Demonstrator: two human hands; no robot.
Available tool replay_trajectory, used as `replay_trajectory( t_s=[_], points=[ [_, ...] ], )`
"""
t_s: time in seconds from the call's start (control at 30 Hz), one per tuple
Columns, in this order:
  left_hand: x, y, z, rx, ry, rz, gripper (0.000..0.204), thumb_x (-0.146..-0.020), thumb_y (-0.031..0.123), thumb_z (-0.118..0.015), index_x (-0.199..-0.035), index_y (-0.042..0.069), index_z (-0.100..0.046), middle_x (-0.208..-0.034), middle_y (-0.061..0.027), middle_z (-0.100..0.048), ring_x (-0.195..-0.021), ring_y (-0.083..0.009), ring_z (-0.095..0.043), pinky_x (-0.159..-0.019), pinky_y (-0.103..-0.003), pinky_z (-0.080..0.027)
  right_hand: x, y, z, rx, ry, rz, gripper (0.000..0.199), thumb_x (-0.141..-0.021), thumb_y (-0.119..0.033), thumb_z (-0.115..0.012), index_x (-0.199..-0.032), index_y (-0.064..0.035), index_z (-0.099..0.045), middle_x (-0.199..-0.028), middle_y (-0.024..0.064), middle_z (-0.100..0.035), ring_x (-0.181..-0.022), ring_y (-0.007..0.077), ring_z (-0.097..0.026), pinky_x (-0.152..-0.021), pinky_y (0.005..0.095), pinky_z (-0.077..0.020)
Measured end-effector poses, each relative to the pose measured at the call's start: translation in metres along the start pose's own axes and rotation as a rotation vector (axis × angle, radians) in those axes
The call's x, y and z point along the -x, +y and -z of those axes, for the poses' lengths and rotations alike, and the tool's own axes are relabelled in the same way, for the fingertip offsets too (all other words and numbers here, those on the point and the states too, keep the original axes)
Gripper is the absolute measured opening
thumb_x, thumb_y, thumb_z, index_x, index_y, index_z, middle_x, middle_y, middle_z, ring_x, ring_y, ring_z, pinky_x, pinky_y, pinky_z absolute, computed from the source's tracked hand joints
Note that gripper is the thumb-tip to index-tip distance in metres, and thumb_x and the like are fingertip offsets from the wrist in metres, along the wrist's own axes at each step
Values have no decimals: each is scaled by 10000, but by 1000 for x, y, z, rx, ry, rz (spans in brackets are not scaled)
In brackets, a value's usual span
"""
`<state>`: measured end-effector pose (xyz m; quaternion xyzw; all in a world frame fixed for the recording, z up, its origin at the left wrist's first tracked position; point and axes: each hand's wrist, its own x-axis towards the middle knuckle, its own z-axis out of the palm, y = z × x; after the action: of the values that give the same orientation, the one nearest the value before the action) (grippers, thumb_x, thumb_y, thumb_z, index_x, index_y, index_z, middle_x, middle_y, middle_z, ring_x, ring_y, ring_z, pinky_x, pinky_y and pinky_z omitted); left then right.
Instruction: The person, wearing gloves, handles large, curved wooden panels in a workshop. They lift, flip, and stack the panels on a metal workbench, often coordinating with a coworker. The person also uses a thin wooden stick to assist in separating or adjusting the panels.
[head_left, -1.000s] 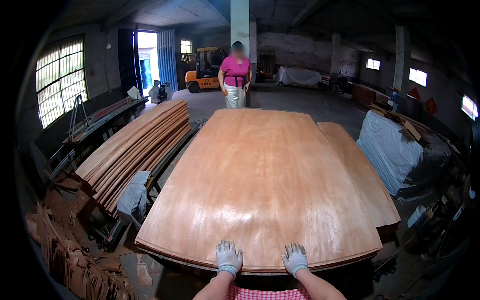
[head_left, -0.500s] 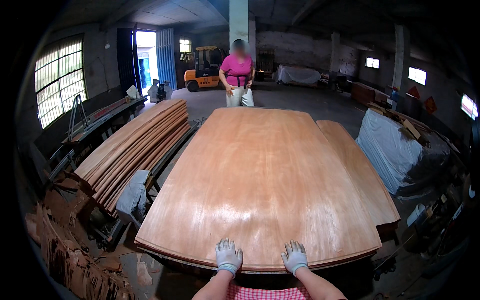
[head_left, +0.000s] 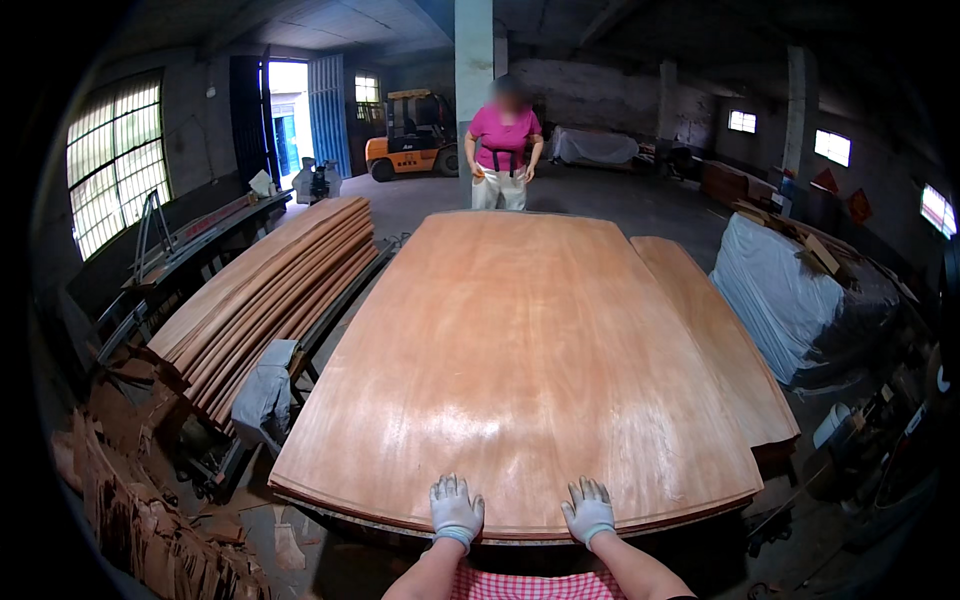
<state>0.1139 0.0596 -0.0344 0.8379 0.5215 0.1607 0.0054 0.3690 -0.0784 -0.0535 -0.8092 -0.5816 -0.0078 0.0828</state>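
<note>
Wood sheet [head_left: 520, 330] lies under gloved left hand [head_left: 456, 511] and right hand [head_left: 589, 511].

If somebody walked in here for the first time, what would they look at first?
Probably the big, shiny, light-brown wooden sheet filling the middle, with a pale-gloved left hand and a pale-gloved right hand resting near its closest edge. Next, perhaps the co-worker in a bright magenta top, standing beyond its far end. Farther back, left of that person, an orange-and-black forklift stands out too.
</note>
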Motion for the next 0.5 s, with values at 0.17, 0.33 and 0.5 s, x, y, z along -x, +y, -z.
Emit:
replay_trajectory(
  t_s=[0.17, 0.33, 0.5],
  points=[
    [0, 2, -1, 3, 13, 0, 643, -879, 434, -499, -1351, -1, -456, -1424, -203, -433, -1347, -345, -355, -1145, -477, -191, 1, 3, -4, -8, 85, 28, 569, -949, -448, -394, -1398, -102, -446, -1474, 187, -378, -1375, 324, -335, -1161, 461, -163],
    [0, 1, 1, -7, 7, 1, 644, -879, 434, -498, -1353, -1, -456, -1426, -202, -432, -1347, -341, -356, -1145, -473, -194, 0, 1, -1, -20, 5, 5, 582, -965, -461, -360, -1437, -122, -399, -1509, 170, -331, -1407, 316, -285, -1173, 463, -124],
    [-1, 2, 2, -5, 14, -2, 641, -879, 433, -497, -1350, 0, -460, -1419, -203, -439, -1344, -337, -362, -1144, -472, -195, 0, 2, -1, -18, 23, 10, 583, -965, -461, -360, -1438, -121, -397, -1510, 171, -330, -1407, 317, -284, -1172, 464, -128]
  ],
)
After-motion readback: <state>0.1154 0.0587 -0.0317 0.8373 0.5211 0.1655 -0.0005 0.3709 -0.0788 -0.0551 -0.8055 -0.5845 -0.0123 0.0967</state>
